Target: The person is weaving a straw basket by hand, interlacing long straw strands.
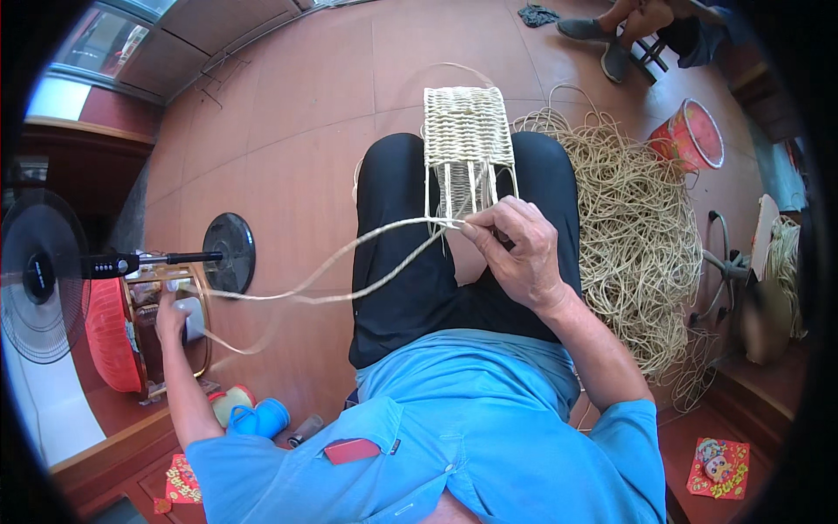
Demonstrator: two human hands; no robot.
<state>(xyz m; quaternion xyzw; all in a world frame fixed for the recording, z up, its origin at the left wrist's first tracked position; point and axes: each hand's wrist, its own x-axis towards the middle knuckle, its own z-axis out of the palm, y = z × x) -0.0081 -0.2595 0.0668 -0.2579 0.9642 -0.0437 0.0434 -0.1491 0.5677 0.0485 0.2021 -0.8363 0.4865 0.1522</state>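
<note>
A small woven frame [469, 127] of pale twisted cord rests across my knees, its far part closely woven and its near part showing bare upright bars. My right hand [520, 249] pinches the near edge of this frame, where the cord meets the bars. From there two lengths of pale cord [367, 234] run off to the left in a long loop. Stretched far out to the left, my left hand [174, 316] is closed on the cord, its fingers partly smeared by motion.
A big heap of loose cord [633, 236] lies on the floor by my right leg, with a red bucket [690, 135] beyond it. A standing fan [42, 266] and a glass-sided stand [202, 345] are near my left hand. Another person's shoes [615, 61] show at the far right.
</note>
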